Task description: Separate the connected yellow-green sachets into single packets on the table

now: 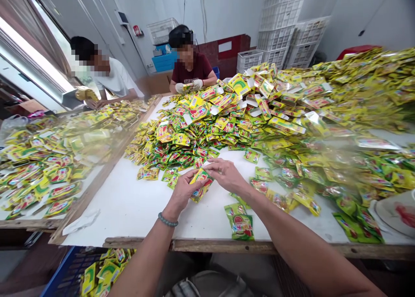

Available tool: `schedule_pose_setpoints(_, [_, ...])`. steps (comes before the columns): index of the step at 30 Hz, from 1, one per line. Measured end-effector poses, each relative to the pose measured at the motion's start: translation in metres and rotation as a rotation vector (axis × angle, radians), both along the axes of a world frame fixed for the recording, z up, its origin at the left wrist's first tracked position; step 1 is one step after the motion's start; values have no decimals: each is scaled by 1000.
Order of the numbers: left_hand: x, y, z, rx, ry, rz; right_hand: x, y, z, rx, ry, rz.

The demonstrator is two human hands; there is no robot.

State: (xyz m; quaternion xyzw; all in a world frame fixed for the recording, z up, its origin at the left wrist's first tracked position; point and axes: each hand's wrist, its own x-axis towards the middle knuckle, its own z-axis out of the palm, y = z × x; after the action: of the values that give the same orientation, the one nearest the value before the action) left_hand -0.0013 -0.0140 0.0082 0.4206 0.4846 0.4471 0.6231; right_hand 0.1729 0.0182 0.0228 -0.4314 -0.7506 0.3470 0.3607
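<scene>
yellow printed cardboard formed the carton (201,192), which was located in the left hand (184,185), above the white table (129,210) and in front of the main sachet pile (175,148). the left hand was clamped on the carton, thumb across the printed face; the right hand (227,174) had its fingertips bent to the carton's upper end, but whether they pinched a flap or only touched it could not be determined. caution: excess thumb pressure could have creased or bowed the thin board, since the walls appeared to have little stiffness. a flap forced at an angle could have torn at its fold. a slack left grip could have let the carton slip, because the printed face looked smooth. the steep pile could have slumped toward the hands if its lower sachets were disturbed, and the loose sachets (242,228) near the wooden edge strip (223,246) could have been swept off by a forearm. materials: the sachets were glossy, crimped film pouches, pillow-shaped and wrinkled; the piled cartons (199,110) were flat-sided, with plain white flaps; the edge strip was brown timber; the bracelet (168,219) on the left wrist consisted of round, grey-green beads.
</scene>
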Motion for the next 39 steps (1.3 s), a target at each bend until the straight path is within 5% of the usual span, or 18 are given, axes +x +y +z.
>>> schedule_pose_setpoints(7, [1,1,-3,10,-53,66,-11,-10,1,-34,30,31])
schedule_pose_setpoints(13, [5,4,1,98,-86,176,-8,-4,-6,75,256,-234])
schedule_pose_setpoints(20, [1,-2,3,192,-3,89,-18,1,-21,-191,426,38])
schedule_pose_setpoints(34, [2,-5,7,158,-25,-19,-13,2,-17,-271,513,96])
schedule_pose_setpoints(39, [1,-5,6,128,-20,-18,-9,-6,-7,-98,286,-8])
